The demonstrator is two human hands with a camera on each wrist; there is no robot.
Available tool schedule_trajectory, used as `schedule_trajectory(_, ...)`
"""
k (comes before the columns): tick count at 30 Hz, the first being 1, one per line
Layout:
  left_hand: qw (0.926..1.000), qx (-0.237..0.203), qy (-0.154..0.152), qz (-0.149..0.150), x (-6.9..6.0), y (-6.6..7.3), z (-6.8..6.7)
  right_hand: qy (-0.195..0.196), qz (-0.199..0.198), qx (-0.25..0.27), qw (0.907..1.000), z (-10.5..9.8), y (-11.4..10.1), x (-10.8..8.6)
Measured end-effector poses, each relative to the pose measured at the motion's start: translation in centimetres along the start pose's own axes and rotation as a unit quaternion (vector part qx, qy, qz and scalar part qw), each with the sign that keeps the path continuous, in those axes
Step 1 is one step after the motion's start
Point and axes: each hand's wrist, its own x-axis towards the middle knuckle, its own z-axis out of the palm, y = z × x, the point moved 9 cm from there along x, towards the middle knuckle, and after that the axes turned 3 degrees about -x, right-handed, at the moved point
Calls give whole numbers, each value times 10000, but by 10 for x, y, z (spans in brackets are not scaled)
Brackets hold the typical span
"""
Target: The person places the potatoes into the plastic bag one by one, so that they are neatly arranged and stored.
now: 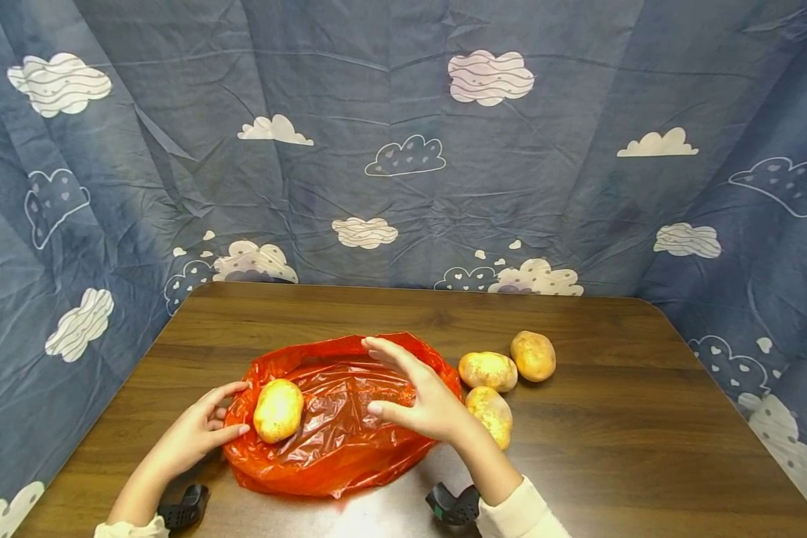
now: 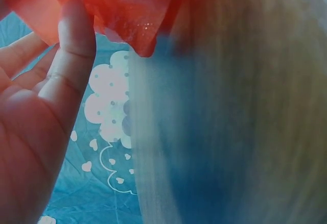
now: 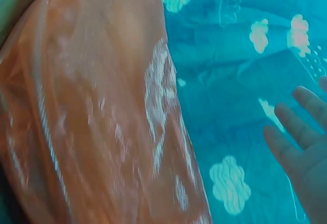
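One potato (image 1: 279, 411) lies at the left end of the red bag (image 1: 350, 471); three more potatoes (image 1: 487, 371) sit beside its right end. The left hand (image 1: 198, 427) touches the bag with curved fingers, whether pinching I cannot tell; the right hand (image 1: 425, 394) hovers above, spread and empty: best steady the left side lightly and draw the bag wider

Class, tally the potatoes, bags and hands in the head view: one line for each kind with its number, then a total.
Potatoes: 4
Red plastic bag: 1
Hands (left hand, right hand): 2
Total: 7
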Motion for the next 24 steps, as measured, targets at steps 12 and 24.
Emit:
schedule_trajectory(12, 10000, 38, 79, -34, 0, -3, -1, 414, 263, 355, 9982, -36, -8, -27)
schedule_trajectory(24, 9999, 33, 62, -128, 0, -5, -1, 505, 411, -124, 9978, -55, 38, -63)
